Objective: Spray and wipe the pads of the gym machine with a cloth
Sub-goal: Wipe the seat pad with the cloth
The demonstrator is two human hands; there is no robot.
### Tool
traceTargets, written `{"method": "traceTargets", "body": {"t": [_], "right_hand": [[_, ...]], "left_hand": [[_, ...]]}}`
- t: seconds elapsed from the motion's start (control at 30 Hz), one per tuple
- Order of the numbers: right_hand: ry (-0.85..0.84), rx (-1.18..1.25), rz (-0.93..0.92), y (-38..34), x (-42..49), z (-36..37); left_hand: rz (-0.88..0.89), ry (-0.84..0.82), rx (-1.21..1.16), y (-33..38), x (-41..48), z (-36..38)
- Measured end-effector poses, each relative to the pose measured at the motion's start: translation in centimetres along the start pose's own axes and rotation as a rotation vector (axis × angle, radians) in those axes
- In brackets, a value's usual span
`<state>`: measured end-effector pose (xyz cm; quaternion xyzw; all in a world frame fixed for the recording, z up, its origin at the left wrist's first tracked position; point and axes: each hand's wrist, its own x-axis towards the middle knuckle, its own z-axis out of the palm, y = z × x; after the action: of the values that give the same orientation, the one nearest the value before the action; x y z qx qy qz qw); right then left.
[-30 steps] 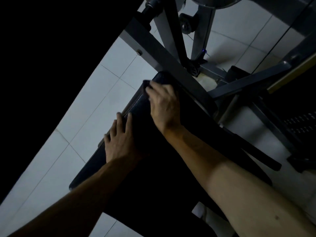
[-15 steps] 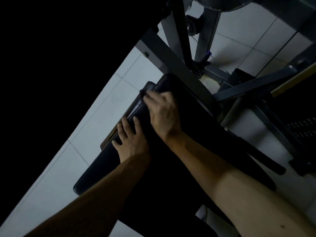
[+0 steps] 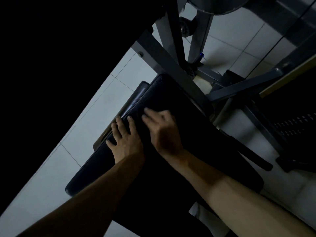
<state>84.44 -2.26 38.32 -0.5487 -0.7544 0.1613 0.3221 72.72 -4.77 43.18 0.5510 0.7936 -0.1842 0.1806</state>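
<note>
Along the left, pale square floor tiles run beside the long black vinyl-covered pad of the gym machine, which lies slantwise from the lower left toward the upper centre of the head view. The left hand lies flat on the pad near its left edge, fingers spread and palm down, its grip wide and holding nothing, seemingly bracing the body or the cushion. Just beside it, toward the pad's middle, the right hand presses down with fingers bent; it looks blurred, and any dark cloth beneath it cannot be told from the dark upholstery, so whether its grip holds a cloth cannot be told. To the right and above, grey metal frame bars of the machine cross over the far end of the pad. Judged from its sheen and stitched seam, the pad is firm foam under slick vinyl: it gives a little under pressure, is fixed to the frame and needs no lifting. A soft, light cloth would best be bunched under the palm and pushed in long strokes, while spray may leave the surface slippery.
</note>
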Motion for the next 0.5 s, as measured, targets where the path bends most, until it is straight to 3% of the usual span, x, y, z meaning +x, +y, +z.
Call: {"method": "traceTargets", "body": {"t": [0.1, 0.13, 0.27, 0.33, 0.5], "right_hand": [[-0.193, -0.04, -0.248, 1.4, -1.8, -1.0], [-0.196, -0.076, -0.253, 3.0, -0.7, -1.5], [0.045, -0.138, 0.146, 8.6, 4.5, -4.4], [0.073, -0.159, 0.253, 7.5, 4.2, -4.2], [-0.029, -0.007, 0.007, 2.2, -4.8, -1.3]], "left_hand": [[0.013, 0.002, -0.027, -0.2, -0.1, 0.0], [0.018, 0.004, -0.031, -0.3, -0.2, 0.0], [0.041, 0.007, -0.089, -0.3, -0.4, 0.0], [0.044, 0.002, -0.1, -0.3, -0.6, -0.2], [0.037, 0.002, -0.11, -0.5, -0.8, -0.1]]}}
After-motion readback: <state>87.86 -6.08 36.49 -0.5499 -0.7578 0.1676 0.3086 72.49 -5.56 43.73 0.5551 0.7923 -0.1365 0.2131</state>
